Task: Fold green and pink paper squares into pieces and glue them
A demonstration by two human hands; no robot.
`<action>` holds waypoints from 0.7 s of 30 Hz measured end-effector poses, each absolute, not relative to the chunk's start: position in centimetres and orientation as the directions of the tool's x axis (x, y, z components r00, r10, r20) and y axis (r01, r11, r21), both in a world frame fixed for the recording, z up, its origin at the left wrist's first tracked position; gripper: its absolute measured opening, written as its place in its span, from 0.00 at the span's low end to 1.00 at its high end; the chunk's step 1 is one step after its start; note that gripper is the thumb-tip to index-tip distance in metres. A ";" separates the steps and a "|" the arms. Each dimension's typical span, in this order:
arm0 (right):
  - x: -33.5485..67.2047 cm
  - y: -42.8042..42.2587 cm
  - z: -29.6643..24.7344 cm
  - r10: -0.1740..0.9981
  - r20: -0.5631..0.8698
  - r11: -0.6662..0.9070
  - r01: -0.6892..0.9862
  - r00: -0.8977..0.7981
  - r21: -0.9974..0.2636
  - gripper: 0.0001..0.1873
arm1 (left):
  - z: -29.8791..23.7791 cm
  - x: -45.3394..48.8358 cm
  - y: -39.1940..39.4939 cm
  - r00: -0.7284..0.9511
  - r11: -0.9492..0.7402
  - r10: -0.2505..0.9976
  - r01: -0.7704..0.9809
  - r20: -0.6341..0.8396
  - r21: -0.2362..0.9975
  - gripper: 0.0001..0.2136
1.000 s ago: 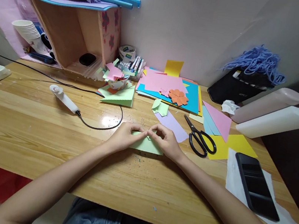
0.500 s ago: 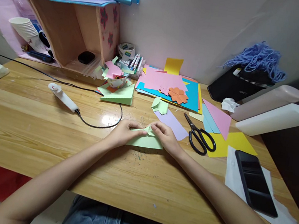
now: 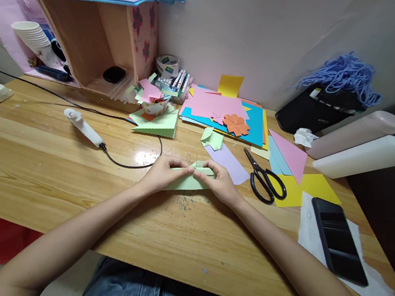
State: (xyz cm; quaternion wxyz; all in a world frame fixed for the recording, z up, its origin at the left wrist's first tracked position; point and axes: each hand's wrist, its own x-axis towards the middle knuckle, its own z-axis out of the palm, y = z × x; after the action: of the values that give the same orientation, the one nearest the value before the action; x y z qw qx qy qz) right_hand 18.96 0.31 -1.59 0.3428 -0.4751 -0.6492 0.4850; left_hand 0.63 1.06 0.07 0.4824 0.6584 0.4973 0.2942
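Beneath your fingers [image 3: 182, 172] spreads the wooden desk [image 3: 186, 245], the broadest thing in view; well beyond them and to the left stands an open wooden box [image 3: 141, 55] with painted flowers on its side; straight beyond them lies a stack of coloured sheets [image 3: 222, 106], pink and blue showing most; farther off to the right a black pouch [image 3: 304, 117] leans near the wall with blue yarn [image 3: 341, 80] heaped on top; nearer, and to the right of your fingers, a dark phone [image 3: 339, 241] rests on white tissue; your left hand [image 3: 162, 171] and right hand [image 3: 222, 181] come together at the middle of the desk; between them is the light green paper [image 3: 187, 184], thumbs on its near face and the other fingers partly hidden behind it, both pinches narrow and closed on the sheet; a small folded part shows at its far edge between your hands, and whether the lower edge touches the wood you cannot tell; to the right of your fingers lie black-handled scissors [image 3: 262, 181], blades pointing away; just beyond your right fingers is a lilac strip [image 3: 232, 165]; farther out, an orange paper flower [image 3: 237, 125] sits on the stack; nearer than that, a small folded green piece [image 3: 213, 139] overlaps the lilac strip's far end.
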 end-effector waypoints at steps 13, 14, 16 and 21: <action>18.8 0.3 -1.7 0.948 -0.057 0.065 0.364 -0.314 -0.929 0.15 | -0.4 0.9 0.8 0.284 -0.043 0.958 0.295 -0.045 0.954 0.11; 18.9 0.3 -1.7 0.944 -0.065 0.064 0.369 -0.325 -0.927 0.15 | -0.5 0.9 0.8 0.288 -0.034 0.956 0.289 -0.053 0.957 0.11; 18.9 0.3 -1.6 0.937 -0.075 0.061 0.372 -0.340 -0.926 0.14 | -0.5 0.9 0.8 0.302 -0.022 0.951 0.279 -0.066 0.960 0.11; 18.9 0.4 -1.7 0.931 -0.070 0.079 0.385 -0.359 -0.919 0.13 | -0.4 0.8 1.1 0.359 0.074 0.921 0.219 -0.151 0.973 0.12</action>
State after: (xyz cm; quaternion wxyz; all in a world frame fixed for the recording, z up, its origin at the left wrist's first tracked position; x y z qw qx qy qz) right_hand 18.90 0.36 -1.66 0.2887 -0.4870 -0.6754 0.4725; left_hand 0.75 1.07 -0.36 0.5609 0.6040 0.4718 0.3131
